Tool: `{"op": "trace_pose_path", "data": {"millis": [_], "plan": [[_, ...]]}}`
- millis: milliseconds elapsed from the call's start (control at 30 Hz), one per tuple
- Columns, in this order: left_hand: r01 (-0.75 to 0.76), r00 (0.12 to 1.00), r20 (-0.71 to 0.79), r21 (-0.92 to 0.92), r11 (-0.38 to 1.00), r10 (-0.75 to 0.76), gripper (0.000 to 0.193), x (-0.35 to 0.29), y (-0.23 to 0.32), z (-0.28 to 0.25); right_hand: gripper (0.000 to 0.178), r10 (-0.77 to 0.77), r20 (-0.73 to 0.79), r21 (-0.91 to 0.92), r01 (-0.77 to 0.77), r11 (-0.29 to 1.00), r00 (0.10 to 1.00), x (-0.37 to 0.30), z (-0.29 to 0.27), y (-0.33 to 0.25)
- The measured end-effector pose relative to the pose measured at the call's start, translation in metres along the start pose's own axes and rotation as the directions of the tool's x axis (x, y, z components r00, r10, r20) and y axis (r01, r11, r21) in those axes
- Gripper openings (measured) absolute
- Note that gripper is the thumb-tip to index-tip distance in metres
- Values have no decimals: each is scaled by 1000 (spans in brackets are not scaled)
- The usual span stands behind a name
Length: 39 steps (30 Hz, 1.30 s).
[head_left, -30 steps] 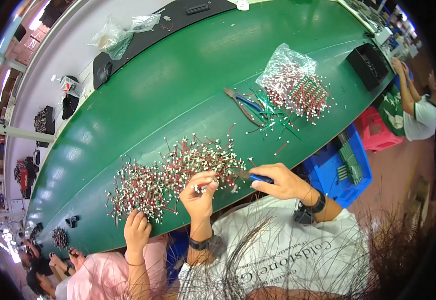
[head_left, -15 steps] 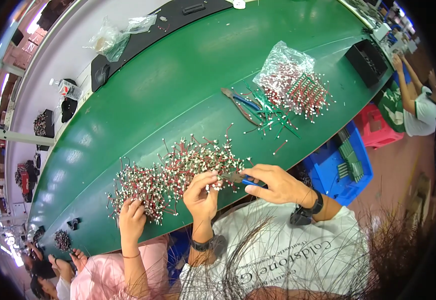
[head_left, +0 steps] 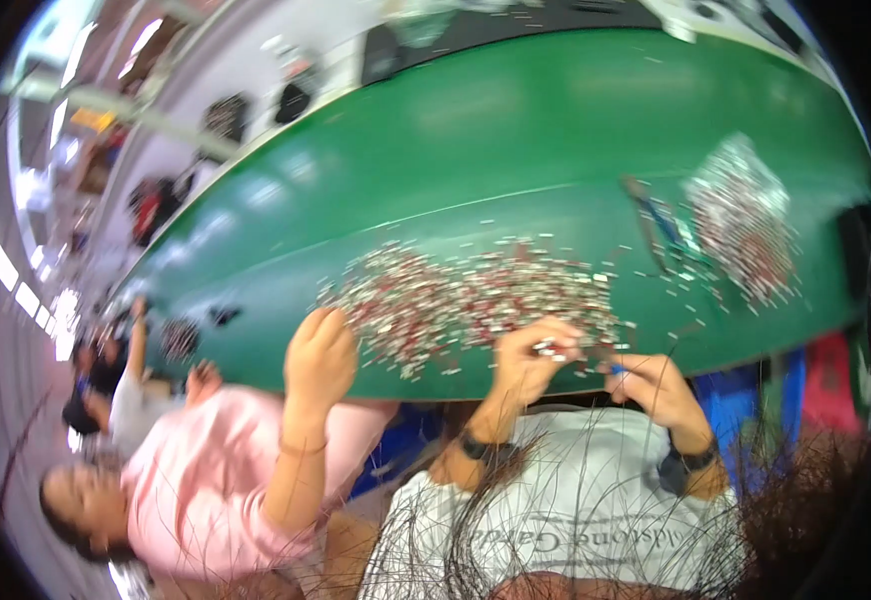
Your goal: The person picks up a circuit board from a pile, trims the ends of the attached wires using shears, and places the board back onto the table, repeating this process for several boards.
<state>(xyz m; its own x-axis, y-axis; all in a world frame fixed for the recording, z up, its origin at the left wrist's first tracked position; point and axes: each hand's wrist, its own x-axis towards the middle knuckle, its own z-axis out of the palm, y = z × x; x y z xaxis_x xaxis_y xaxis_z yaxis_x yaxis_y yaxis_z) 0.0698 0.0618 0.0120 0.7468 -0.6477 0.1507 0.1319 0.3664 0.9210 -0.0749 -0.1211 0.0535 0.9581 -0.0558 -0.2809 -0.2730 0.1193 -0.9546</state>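
Observation:
My left hand (head_left: 536, 362) is closed round several short wires with white connector ends (head_left: 552, 349), at the near edge of the large wire pile (head_left: 516, 290). To its right, my right hand (head_left: 658, 392) grips small blue-handled pliers (head_left: 618, 369), whose jaws are blurred and point toward the left hand. The pile is a long heap of short red wires with white ends, spread over the green table (head_left: 436, 140). Motion smears the whole picture, so the fingertips and single wires are hard to make out.
A co-worker in pink (head_left: 221, 480) sits at my left, one hand (head_left: 321, 360) raised by the pile. Farther right lie larger pliers (head_left: 646, 222) and a clear bag of wires (head_left: 746, 215). Blue bins (head_left: 731, 405) and a red stool (head_left: 828, 385) stand below the table edge.
The view has swung left, so the table and both my hands appear farther right. My left hand still holds wires and my right the pliers. The co-worker's hand has lifted off the pile.

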Motion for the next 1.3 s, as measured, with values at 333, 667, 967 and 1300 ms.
{"op": "trace_pose_path", "data": {"millis": [333,667,967,1300], "plan": [[27,987,-162,247,969,14,22,4,12,13,38,-126,-363,-602,-129,788,923,4,3,-28],[-222,974,74,451,865,212,26,8,17,2,35,-206,-65,-479,151,865,976,9,4,-23],[-158,987,14,324,933,162,30,6,12,9,35,-315,-105,-468,232,853,943,2,1,-14],[-221,974,63,462,859,217,24,4,11,3,33,-229,-65,-464,174,869,971,-1,3,-24]]}}
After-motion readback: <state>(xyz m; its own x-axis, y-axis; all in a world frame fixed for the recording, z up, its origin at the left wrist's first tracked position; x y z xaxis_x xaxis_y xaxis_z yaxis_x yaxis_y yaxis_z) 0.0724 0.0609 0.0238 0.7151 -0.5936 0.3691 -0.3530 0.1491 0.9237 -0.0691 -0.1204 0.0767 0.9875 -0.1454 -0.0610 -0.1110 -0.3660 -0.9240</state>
